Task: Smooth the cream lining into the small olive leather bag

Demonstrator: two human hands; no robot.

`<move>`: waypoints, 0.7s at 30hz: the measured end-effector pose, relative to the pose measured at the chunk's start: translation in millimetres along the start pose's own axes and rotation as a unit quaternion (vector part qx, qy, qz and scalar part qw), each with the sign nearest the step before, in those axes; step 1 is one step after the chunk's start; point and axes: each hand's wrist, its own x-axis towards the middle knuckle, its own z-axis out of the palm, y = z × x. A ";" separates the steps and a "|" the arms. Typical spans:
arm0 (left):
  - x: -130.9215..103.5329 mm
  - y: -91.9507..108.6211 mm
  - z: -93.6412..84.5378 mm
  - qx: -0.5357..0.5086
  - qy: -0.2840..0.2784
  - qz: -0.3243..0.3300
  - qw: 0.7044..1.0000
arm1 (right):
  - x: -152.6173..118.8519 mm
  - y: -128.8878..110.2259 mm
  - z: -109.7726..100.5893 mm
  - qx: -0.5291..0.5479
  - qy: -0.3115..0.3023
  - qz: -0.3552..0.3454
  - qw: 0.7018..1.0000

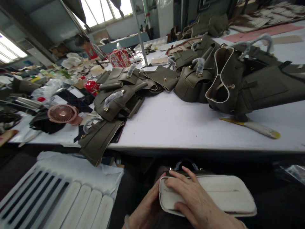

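Two hands, the left hand cupped against the near end and the right hand pressing fingertips flat onto its face, support the pale oblong panel below the table, long axis running rightward from the fingers.

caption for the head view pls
Left hand and right hand at a white panel, bags on the table beyond.

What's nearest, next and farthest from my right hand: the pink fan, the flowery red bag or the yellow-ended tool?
1. Yellow-ended tool, right side
2. Pink fan, left side
3. Flowery red bag, far back
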 end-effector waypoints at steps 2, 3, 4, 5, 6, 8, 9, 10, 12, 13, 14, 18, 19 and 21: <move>0.6 -0.9 2.0 -0.013 0.006 -0.002 1.000 | 1.2 -1.0 2.1 -0.007 0.011 0.016 1.000; 0.8 -0.9 4.0 -0.018 0.006 0.000 1.000 | 1.4 -1.1 3.0 -0.010 0.015 0.015 1.000; 0.8 -0.5 6.5 -0.022 0.005 0.004 1.000 | 1.5 -1.0 3.8 -0.011 0.016 0.013 1.000; 0.5 0.3 9.4 -0.023 0.004 0.008 1.000 | 1.4 -0.8 4.5 -0.010 0.016 0.011 1.000; 0.0 1.3 12.2 -0.022 0.004 0.010 1.000 | 1.2 -0.5 5.0 -0.007 0.015 0.011 1.000; -1.3 3.7 17.0 -0.013 0.003 0.011 1.000 | 1.1 -0.3 5.2 0.000 0.013 0.013 1.000; -1.9 4.7 18.4 -0.008 0.004 0.010 1.000 | 1.2 -0.6 4.8 0.004 0.013 0.014 1.000; -2.4 5.6 19.2 -0.003 0.005 0.007 1.000 | 1.4 -1.1 4.0 0.007 0.013 0.015 1.000; -2.7 6.6 19.1 0.009 0.010 -0.004 1.000 | 2.3 -2.8 1.6 0.014 0.010 0.019 1.000; -2.7 7.0 18.7 0.015 0.015 -0.009 1.000 | 2.7 -3.8 0.3 0.018 0.009 0.021 1.000; -2.7 7.3 18.4 0.023 0.018 -0.012 1.000 | 3.1 -4.7 -0.9 0.022 0.007 0.023 0.999; -3.8 9.2 19.3 0.046 0.032 0.001 0.998 | 2.7 -6.2 -3.1 0.032 0.008 0.022 0.999; -4.5 9.8 19.3 0.053 0.038 0.004 0.998 | 2.3 -6.0 -2.9 0.032 0.009 0.021 0.999; -6.0 10.6 18.2 0.069 0.061 0.004 0.996 | 1.3 -5.1 -1.9 0.032 0.012 0.017 0.999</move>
